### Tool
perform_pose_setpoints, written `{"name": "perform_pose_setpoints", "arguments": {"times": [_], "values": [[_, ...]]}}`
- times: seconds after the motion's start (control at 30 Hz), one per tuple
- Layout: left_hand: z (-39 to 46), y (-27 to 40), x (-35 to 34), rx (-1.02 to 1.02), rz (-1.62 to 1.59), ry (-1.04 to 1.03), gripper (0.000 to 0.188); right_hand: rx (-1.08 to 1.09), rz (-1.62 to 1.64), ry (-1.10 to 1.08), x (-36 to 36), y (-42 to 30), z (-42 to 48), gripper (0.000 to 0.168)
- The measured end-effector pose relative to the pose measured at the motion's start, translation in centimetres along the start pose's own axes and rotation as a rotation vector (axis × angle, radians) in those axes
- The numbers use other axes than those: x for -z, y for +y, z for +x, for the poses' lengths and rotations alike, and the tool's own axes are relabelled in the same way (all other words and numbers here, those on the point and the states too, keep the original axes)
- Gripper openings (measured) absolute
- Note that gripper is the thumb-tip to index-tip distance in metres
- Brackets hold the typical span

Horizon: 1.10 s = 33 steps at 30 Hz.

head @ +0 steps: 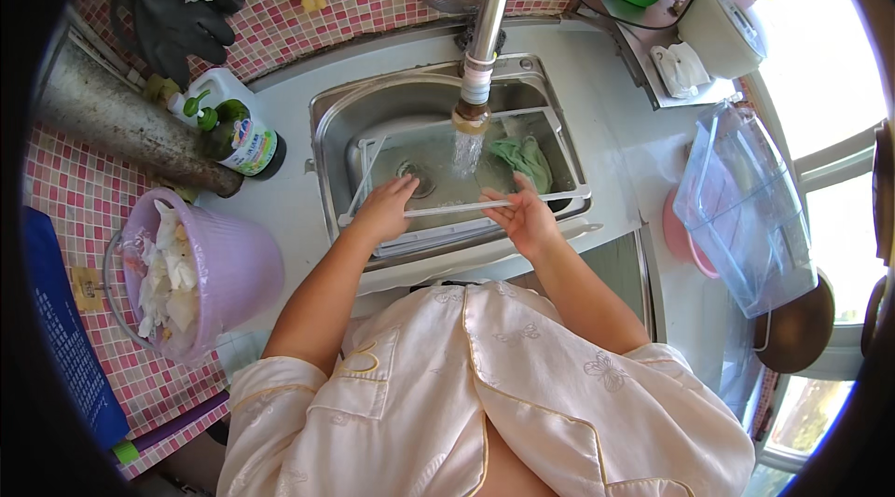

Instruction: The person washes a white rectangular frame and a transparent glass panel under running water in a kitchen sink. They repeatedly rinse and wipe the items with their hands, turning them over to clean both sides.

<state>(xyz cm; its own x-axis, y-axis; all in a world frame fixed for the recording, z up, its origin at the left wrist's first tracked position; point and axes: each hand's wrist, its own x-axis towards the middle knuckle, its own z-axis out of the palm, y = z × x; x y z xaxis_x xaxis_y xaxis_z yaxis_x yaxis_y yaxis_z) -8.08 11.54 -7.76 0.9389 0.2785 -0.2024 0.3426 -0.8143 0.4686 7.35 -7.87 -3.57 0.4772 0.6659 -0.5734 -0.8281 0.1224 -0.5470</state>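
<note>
A clear shelf panel with a white frame (458, 207) lies tilted across the stainless steel sink (325, 168). At its near left part, my left hand (386, 207) rests on the frame, fingers over the panel; whether it grips is unclear. My right hand (521, 214) holds the near edge towards the right, palm partly up, with the frame between thumb and fingers. Water (467, 153) runs from the metal faucet (487, 28) onto the panel. A green cloth (526, 160) is in the sink at the right, seen beside and through the panel. Another white-edged piece (440, 237) shows beneath the near edge.
Left of the sink stand a green pump bottle (241, 140) and a lilac bin (238, 273) with waste. At the right, a clear blue plastic drawer (748, 210) leans over a pink basin (682, 231). Gloves (175, 21) and utensils hang on the tiled wall.
</note>
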Motion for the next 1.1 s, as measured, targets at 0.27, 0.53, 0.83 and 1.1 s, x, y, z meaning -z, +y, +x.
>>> {"name": "perform_pose_setpoints", "arguments": {"times": [0.27,0.53,0.83,1.1], "values": [[-0.3,-0.5,-1.4,-0.119,-0.108,0.023,0.07,0.101,-0.047,0.026,-0.3,0.2,-2.6,0.067],[0.3,-1.6,0.5,-0.04,-0.001,-0.126,0.079,0.193,-0.029,0.026,0.8,-0.2,-3.2,0.068],[-3.4,-6.5,3.5,0.585,-1.044,-0.026,0.074,0.138,-0.003,-0.07,3.1,-0.3,-3.2,0.062],[-5.7,-4.3,3.7,0.326,-1.97,-0.081,0.06,-0.049,0.108,-0.173,4.7,-0.3,-0.6,0.055]]}}
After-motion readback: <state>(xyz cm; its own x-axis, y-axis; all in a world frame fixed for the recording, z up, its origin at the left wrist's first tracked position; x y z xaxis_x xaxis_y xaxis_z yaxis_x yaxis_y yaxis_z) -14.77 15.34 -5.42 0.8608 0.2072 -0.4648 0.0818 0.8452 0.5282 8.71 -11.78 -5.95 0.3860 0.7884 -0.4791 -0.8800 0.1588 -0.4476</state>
